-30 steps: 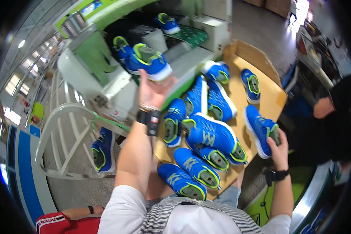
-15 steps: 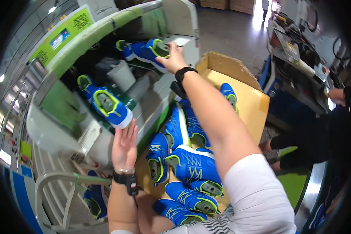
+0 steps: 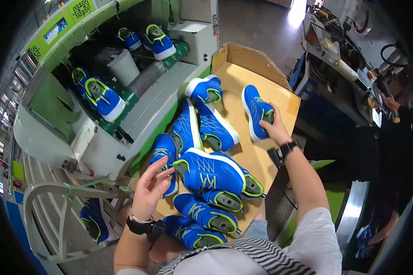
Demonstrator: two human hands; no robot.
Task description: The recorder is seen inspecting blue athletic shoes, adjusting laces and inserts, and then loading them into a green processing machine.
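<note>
My right hand (image 3: 278, 130) grips a blue sneaker (image 3: 258, 110) with a white sole and lime-green trim by its heel, over the right part of a tan board (image 3: 257, 160). Several matching sneakers lie crowded across the board's left and near parts. My left hand (image 3: 152, 189) is open and empty, its fingers apart beside a blue sneaker (image 3: 164, 145) and the large sneaker (image 3: 213, 169) in the pile. In the white machine at the left, one sneaker (image 3: 105, 98) sits on a green mount, with another sneaker (image 3: 159, 42) farther back.
The machine's white housing (image 3: 55, 133) borders the board's left side. A bent metal rail (image 3: 30, 201) stands at lower left, with another sneaker (image 3: 95, 220) beyond it. A cardboard flap (image 3: 257, 62) rises at the board's far end. A co-worker's hand (image 3: 390, 103) is at the right.
My right hand has come away from the sneaker in the machine and now holds one over the board. My left hand has withdrawn from the machine to the pile. The view has shifted.
</note>
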